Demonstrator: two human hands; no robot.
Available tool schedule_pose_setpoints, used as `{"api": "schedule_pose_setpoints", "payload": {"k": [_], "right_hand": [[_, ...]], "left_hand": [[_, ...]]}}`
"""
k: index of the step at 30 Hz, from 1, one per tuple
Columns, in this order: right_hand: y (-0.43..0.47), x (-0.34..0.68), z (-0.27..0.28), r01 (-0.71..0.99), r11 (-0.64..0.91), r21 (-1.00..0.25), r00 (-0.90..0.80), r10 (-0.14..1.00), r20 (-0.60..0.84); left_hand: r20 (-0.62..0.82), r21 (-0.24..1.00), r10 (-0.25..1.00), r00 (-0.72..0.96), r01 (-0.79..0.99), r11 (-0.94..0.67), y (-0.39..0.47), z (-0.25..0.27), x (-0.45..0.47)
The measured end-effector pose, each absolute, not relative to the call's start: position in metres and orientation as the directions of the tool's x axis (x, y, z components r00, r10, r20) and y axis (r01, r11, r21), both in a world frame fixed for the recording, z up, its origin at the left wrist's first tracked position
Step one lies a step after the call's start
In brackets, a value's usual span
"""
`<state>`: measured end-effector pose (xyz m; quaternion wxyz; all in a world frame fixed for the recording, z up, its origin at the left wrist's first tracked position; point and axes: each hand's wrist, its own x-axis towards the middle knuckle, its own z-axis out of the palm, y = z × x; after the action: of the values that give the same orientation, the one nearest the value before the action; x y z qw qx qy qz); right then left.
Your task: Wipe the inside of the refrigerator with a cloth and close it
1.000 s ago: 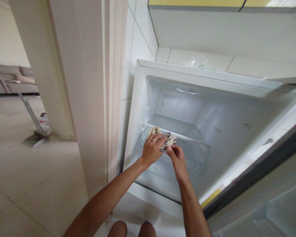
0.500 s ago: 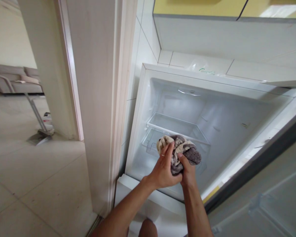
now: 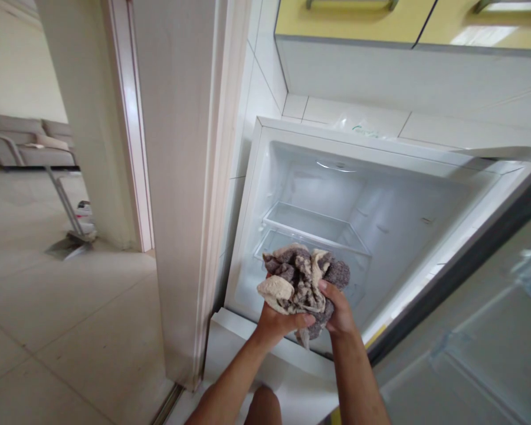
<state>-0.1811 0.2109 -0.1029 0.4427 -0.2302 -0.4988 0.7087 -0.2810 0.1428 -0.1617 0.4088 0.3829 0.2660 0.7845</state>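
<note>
lumpy, nubby grey-and-cream cloth

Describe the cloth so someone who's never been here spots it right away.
Find the open fridge, right of centre. At its opening, the left hand and right hand hold the cloth. Crumpled, grey-brown and cream, it stands out against the smooth, pale fridge.

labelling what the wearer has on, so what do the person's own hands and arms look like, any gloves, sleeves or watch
The left hand and right hand are both ungloved. No sleeve, watch or bracelet shows on the left forearm or right forearm. Parts of both hands are hidden, so rings can't be ruled out.
</note>
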Motion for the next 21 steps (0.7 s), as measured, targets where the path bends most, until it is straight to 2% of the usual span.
{"api": "schedule_pose_setpoints", "payload": {"k": [3, 5, 6, 8, 10, 12, 14, 16, 18, 19, 21], "right_hand": [[0.208, -0.177, -0.103, -0.328, -0.179, -0.928, -0.577, 0.816, 0.047], [0.207, -0.178, -0.101, -0.281, -0.167, -0.945, -0.58, 0.814, 0.028], [0.207, -0.179, -0.1, -0.25, -0.117, -0.961, -0.565, 0.824, 0.047], [0.209, -0.179, -0.099, -0.147, 0.094, -0.985, -0.44, 0.885, 0.15], [0.212, -0.178, -0.1, 0.01, 0.336, -0.942, -0.234, 0.916, 0.324], [0.213, -0.175, -0.103, 0.087, 0.44, -0.894, -0.099, 0.897, 0.432], [0.21, -0.173, -0.106, 0.017, 0.396, -0.918, -0.125, 0.912, 0.391], [0.202, -0.174, -0.11, -0.045, 0.256, -0.966, -0.286, 0.923, 0.258], [0.193, -0.18, -0.113, -0.047, 0.138, -0.989, -0.488, 0.861, 0.144], [0.189, -0.184, -0.115, -0.061, 0.109, -0.992, -0.563, 0.817, 0.124], [0.185, -0.191, -0.117, -0.152, 0.077, -0.985, -0.609, 0.778, 0.155]], "left_hand": [[0.354, 0.713, 0.839, -0.414, -0.461, -0.529, 0.134, -0.157, -0.277], [0.318, 0.685, 0.831, -0.456, -0.495, -0.534, 0.132, -0.156, -0.272], [0.295, 0.664, 0.822, -0.487, -0.514, -0.543, 0.133, -0.157, -0.27], [0.233, 0.624, 0.792, -0.564, -0.538, -0.567, 0.135, -0.159, -0.269], [0.162, 0.614, 0.74, -0.653, -0.521, -0.593, 0.14, -0.16, -0.271], [0.114, 0.64, 0.622, -0.775, -0.422, -0.643, 0.146, -0.16, -0.276], [0.106, 0.683, 0.449, -0.887, -0.263, -0.681, 0.151, -0.159, -0.281], [0.129, 0.714, 0.324, -0.937, -0.14, -0.687, 0.153, -0.158, -0.283], [0.187, 0.726, 0.313, -0.931, -0.084, -0.683, 0.153, -0.155, -0.28], [0.231, 0.736, 0.334, -0.914, -0.06, -0.674, 0.152, -0.154, -0.277], [0.341, 0.784, 0.405, -0.848, 0.019, -0.62, 0.147, -0.151, -0.272]]}}
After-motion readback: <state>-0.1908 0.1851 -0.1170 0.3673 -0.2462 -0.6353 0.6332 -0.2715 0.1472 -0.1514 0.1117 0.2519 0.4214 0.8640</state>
